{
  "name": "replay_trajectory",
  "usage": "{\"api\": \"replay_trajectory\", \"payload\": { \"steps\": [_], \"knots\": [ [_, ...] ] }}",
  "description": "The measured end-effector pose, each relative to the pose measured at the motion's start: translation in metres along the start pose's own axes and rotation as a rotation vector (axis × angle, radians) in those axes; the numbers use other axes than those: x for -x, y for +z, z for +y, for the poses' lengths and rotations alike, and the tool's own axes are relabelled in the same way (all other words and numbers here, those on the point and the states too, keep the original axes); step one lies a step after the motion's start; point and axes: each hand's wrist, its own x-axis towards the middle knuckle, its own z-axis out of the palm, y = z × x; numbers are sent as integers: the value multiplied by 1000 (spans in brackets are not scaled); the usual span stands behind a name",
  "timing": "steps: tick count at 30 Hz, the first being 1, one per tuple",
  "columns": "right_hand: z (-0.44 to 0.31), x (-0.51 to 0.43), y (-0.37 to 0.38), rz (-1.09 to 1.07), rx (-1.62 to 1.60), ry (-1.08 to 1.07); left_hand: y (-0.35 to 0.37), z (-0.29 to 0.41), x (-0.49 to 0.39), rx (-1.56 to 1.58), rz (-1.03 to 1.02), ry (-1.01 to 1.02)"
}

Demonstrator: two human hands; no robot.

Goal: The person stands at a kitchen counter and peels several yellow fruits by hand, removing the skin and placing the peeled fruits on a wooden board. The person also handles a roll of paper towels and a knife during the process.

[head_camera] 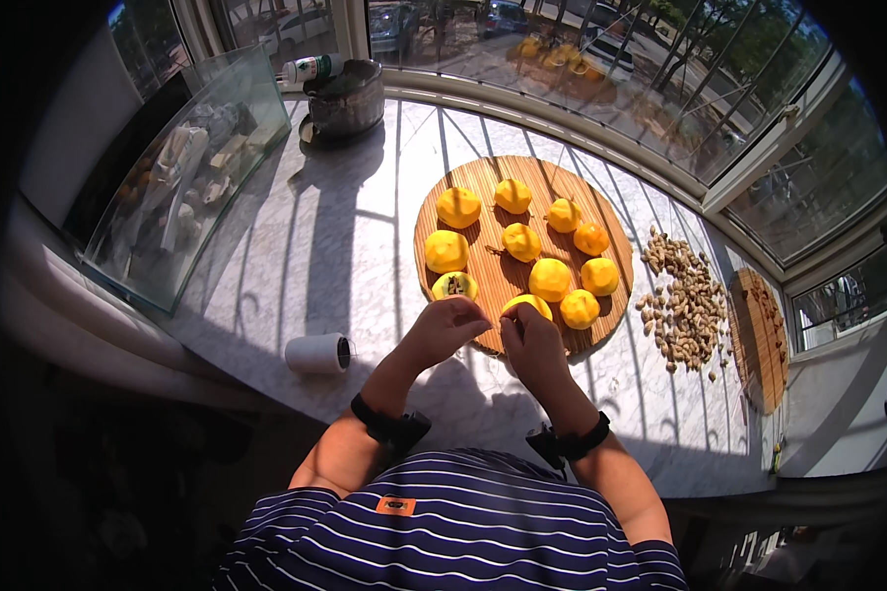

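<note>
Both my left hand point(443, 330) and my right hand point(538, 347) are over the near edge of a round wooden board point(480, 177). Their fingertips are pinched and face each other with a small gap; anything as fine as thread between them is too small to make out. Just beyond my left fingers sits a yellow fruit point(443, 289) with a dark patch on top. Another peeled yellow fruit point(530, 303), perhaps a persimmon, is partly hidden behind my right fingers. Several more peeled fruits point(550, 279) are spread over the board. A spool of white thread point(314, 353) lies on its side to the left.
Peanuts in shells point(684, 303) lie heaped right of the board, before a second wooden board point(758, 340). A glass tank point(185, 192) with clutter stands left, and a dark pot point(346, 100) with a white bottle point(314, 68) by the window. The marble counter's point(266, 295) edge is near me.
</note>
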Motion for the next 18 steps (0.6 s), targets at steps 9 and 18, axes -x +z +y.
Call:
{"api": "replay_trajectory", "payload": {
  "steps": [9, 18],
  "knots": [
    [0, 2, 3, -7, -45, 22, 1, 1, 0, 77, -6, -39],
    [4, 7, 1, 30, -44, -223, 2, -5, -1, 136, 53, -16]
  ]
}}
